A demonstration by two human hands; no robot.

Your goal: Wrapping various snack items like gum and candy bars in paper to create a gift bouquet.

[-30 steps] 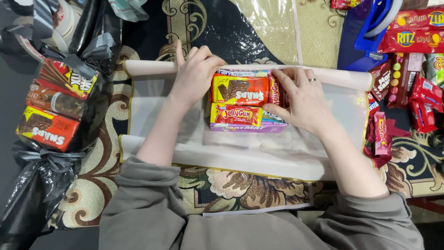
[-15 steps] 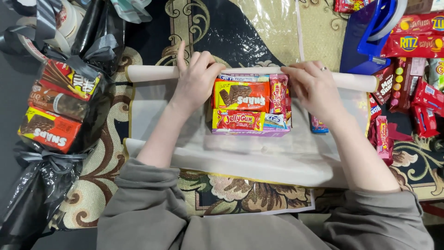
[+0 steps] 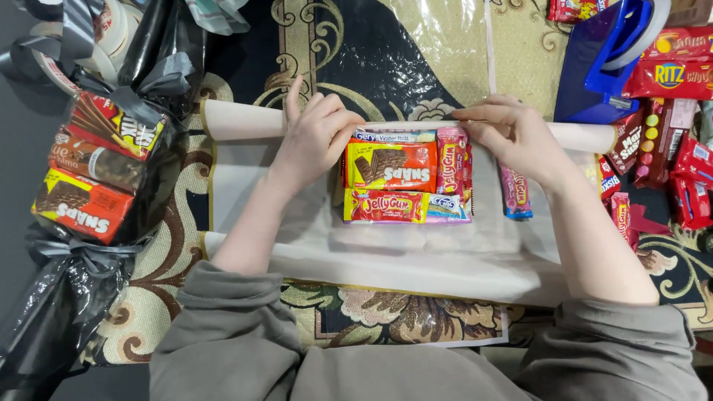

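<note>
A sheet of white wrapping paper lies flat with its far end rolled up. On it sits a block of snack packets: a red and yellow biscuit box, a yellow candy packet below it, and a pink packet standing at its right side. My left hand rests on the rolled paper edge and touches the block's left top corner, fingers apart. My right hand lies on the roll at the block's right, fingers pinched at the top of the pink packet. Another pink packet lies loose under my right wrist.
At the left stands a bouquet of snack boxes wrapped in black film with ribbon. A blue tape dispenser and several red snack packets lie at the right. Patterned carpet stretches beyond the paper.
My right hand has lifted off the block's right side and moved up to the rolled edge, uncovering the pink packets. The left hand stays in place.
</note>
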